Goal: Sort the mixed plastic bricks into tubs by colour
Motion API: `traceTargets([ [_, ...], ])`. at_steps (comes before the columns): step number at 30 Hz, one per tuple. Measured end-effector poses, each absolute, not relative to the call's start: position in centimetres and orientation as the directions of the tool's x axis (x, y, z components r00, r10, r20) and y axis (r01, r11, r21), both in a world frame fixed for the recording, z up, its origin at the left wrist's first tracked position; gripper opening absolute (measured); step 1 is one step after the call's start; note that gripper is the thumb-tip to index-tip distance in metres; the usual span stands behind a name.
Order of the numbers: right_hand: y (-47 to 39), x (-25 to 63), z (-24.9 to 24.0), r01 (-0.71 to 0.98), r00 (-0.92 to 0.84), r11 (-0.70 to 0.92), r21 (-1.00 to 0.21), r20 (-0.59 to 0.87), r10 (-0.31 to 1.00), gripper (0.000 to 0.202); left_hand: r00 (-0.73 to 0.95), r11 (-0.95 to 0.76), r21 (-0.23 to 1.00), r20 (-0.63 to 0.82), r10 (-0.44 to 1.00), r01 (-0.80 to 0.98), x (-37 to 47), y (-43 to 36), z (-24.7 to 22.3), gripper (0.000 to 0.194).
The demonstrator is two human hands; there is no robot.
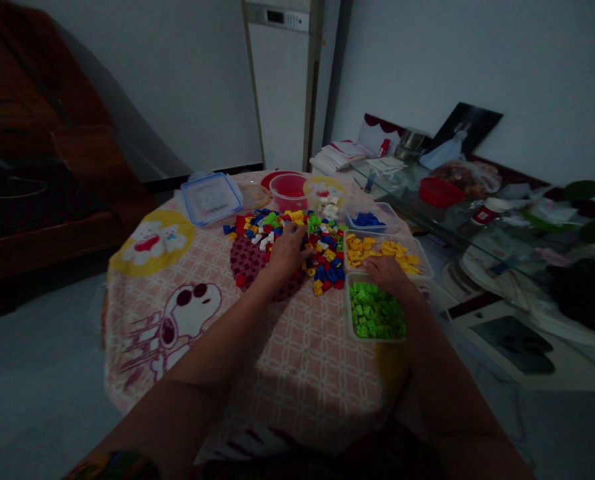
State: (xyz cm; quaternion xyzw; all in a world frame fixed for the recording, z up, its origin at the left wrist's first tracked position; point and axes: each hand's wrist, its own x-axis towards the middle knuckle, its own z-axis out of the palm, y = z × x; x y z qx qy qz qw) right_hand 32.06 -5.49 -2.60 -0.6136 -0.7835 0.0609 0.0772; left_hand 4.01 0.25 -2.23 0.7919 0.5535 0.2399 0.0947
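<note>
A loose pile of small plastic building bricks (327,257) in several colours lies on the round table. Over its middle, my left hand (287,250) reaches down with thumb and fingers apart, fingertips among the bricks. At the near edge of a clear container with yellow bricks (400,257), my right hand (385,272) has its fingers drawn together; whatever is between them is hidden. Just nearer to me, a container of green bricks (375,310) sits partly under my right wrist. Blue bricks (367,219) lie in a farther container, with white bricks (330,208) to its left.
A patterned cloth (297,353) covers the table. Behind the pile are a blue-rimmed lid (212,199) and a pinkish-red tub (288,190). To the right stands a cluttered glass table with a red bowl (440,192) and a paper cup (490,210). A wooden seat (87,173) is at left.
</note>
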Motion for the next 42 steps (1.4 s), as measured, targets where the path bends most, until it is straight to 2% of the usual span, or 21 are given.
traceTargets([
  [5, -5.6, 32.1, -2.6, 0.947, -0.241, 0.248, -0.202, 0.061, 0.969, 0.036, 0.192, -0.372, 0.519, 0.368, 0.910, 0.769, 3.0, 1.5, -1.7, 0.035],
  [7, -5.6, 32.2, -2.7, 0.949, -0.233, 0.240, -0.205, 0.060, 0.971, 0.035, 0.207, -0.394, 0.544, 0.373, 0.904, 0.741, 2.5, 1.4, -1.7, 0.025],
  [10, -5.6, 32.3, -2.8, 0.943, -0.242, 0.251, -0.218, 0.064, 0.968, 0.035, 0.260, -0.422, 0.559, 0.349, 0.901, 0.714, 1.9, 1.1, -1.8, 0.021],
  [13, -5.6, 32.3, -2.9, 0.938, -0.253, 0.264, -0.224, 0.077, 0.964, 0.035, 0.371, -0.482, 0.552, 0.308, 0.876, 0.681, 1.8, 0.7, -1.7, 0.020],
  [17, -5.6, 32.3, -2.9, 0.940, -0.247, 0.258, -0.222, 0.076, 0.966, 0.034, 0.632, -0.598, 0.528, 0.142, 0.762, 0.603, 2.4, -0.1, -1.3, 0.015],
  [20, -5.5, 32.4, -3.1, 0.941, -0.243, 0.253, -0.224, 0.071, 0.967, 0.034, 0.681, -0.602, 0.522, 0.053, 0.731, 0.605, 3.1, -1.0, -1.0, 0.009],
  [23, -5.3, 32.5, -3.3, 0.941, -0.250, 0.264, -0.214, 0.087, 0.964, 0.034, 0.654, -0.577, 0.483, 0.012, 0.756, 0.659, 4.0, -2.1, -1.2, 0.027],
  [26, -5.3, 32.7, -3.4, 0.940, -0.254, 0.269, -0.209, 0.097, 0.962, 0.034, 0.617, -0.556, 0.368, -0.064, 0.784, 0.745, 5.0, -3.3, -1.8, 0.055],
  [28, -5.4, 32.6, -3.3, 0.938, -0.257, 0.270, -0.216, 0.089, 0.962, 0.035, 0.580, -0.532, 0.308, -0.090, 0.809, 0.789, 5.5, -3.8, -2.3, 0.062],
  [34, -5.5, 32.4, -2.8, 0.941, -0.240, 0.247, -0.230, 0.057, 0.969, 0.034, 0.555, -0.519, 0.353, -0.002, 0.832, 0.779, 5.3, -3.1, -1.9, 0.036],
  [39, -5.6, 32.2, -2.9, 0.942, -0.239, 0.249, -0.227, 0.071, 0.968, 0.036, 0.527, -0.509, 0.341, 0.046, 0.848, 0.790, 4.6, -2.0, -1.9, 0.036],
  [42, -5.5, 32.3, -3.0, 0.942, -0.239, 0.246, -0.228, 0.060, 0.969, 0.036, 0.499, -0.493, 0.389, 0.095, 0.862, 0.778, 4.3, -1.5, -2.1, 0.036],
])
